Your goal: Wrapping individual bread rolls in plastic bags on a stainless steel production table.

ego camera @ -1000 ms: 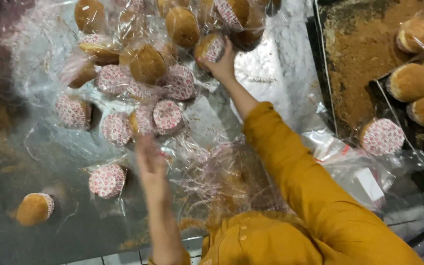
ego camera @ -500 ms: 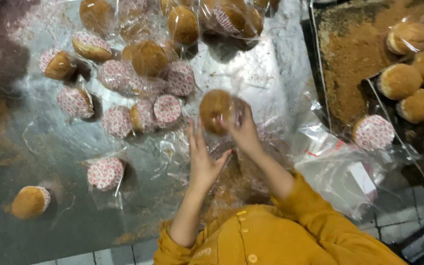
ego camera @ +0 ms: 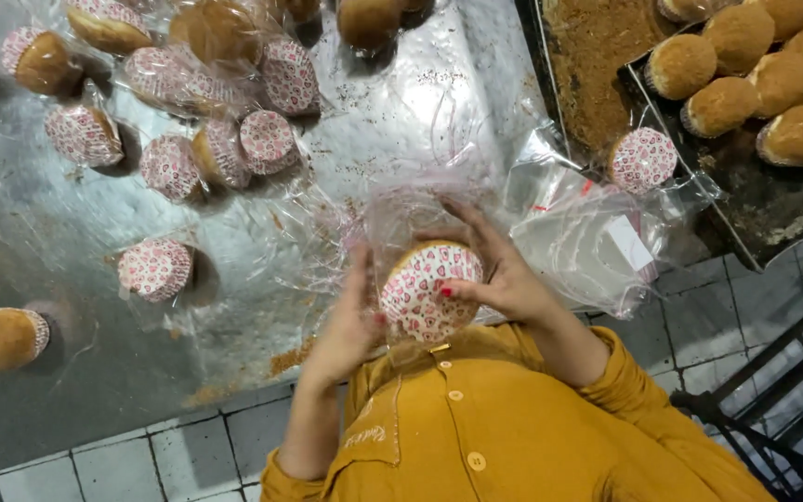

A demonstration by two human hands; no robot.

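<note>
Clear plastic bag [ego camera: 401, 218] sits loose over the cupcake [ego camera: 429, 290] w/ both my hands [ego camera: 425, 307] gripping it just above the steel counter [ego camera: 392, 102] near my chest; risk: thin film may tear or cake slip, crumbling.

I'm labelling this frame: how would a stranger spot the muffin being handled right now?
Start at the silver table, then look to its near edge above the mustard-yellow shirt. The muffin sits between the left hand and right hand, the only one off the table, patterned cup facing up.
</note>
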